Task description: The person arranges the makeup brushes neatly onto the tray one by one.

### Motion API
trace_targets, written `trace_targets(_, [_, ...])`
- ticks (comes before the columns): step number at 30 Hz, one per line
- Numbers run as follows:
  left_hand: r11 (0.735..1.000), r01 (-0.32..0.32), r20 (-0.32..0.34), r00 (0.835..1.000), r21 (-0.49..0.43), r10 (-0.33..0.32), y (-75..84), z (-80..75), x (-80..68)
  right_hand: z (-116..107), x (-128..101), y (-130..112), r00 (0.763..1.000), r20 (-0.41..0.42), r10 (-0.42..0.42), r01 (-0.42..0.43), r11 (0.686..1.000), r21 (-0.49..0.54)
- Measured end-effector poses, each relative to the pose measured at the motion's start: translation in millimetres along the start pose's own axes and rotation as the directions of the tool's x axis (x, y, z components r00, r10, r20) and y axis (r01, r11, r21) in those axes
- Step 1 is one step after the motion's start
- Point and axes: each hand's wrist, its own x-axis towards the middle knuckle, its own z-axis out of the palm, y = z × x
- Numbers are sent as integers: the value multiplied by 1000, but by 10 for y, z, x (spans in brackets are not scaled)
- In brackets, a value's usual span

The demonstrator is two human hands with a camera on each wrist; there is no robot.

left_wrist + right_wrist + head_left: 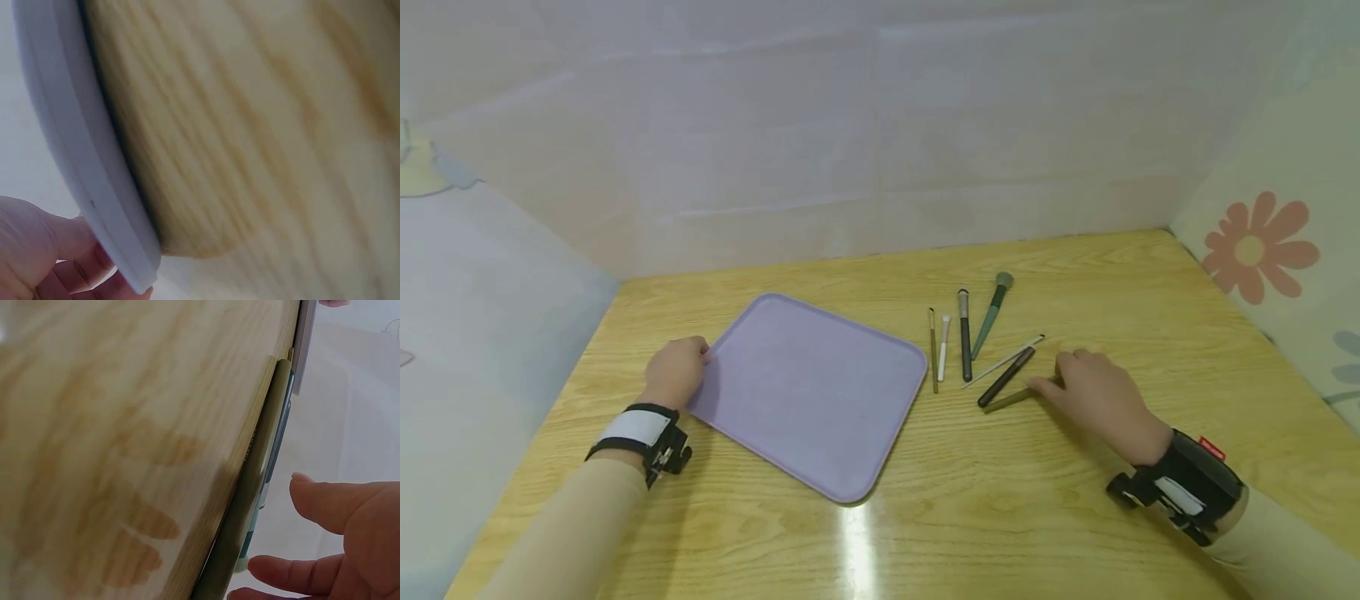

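Head view first, starting at the left: we see our left hand (676, 372) resting at the left corner of the flat lilac plastic tray with rounded corners (808, 387), which lies on the pale wooden surface (1000, 500). The fingers curl around the tray's edge; in the left wrist view the fingertips (81, 269) tuck under the tray rim (75, 156), which stands a little off the surface at that corner.

Just beside the tray's right edge lie several makeup brushes, roughly parallel and pointing away from us: a thin olive-handled brush (933, 350), a short white brush (943, 337), a black-handled brush with a silver ferrule (965, 335) and a green brush with a fluffy head (992, 314). Further right, a slim white-handled brush (1004, 361) and a dark brown brush (1006, 377) lie slanted, close together.

Nearest us in that slanted group lies an olive-green brush handle (1009, 401), and the fingertips of our right hand (1101, 400) touch its right end. The right hand is relaxed and mostly open, fingers stretched toward the handle. In the right wrist view the olive handle (250, 487) lies just beside the extended fingers (294, 572), but we cannot tell there whether they have closed on it. The tray is well apart from this hand, with the brushes between them.
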Motion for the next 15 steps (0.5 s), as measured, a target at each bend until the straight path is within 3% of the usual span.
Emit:
trace_targets(8, [999, 15, -42, 999, 30, -14, -15, 31, -80, 8, -17, 20, 999, 46, 10, -11, 1000, 15])
trace_targets(15, [997, 67, -6, 998, 27, -67, -30, 23, -133, 14, -13, 47, 999, 42, -4, 3, 1000, 24])
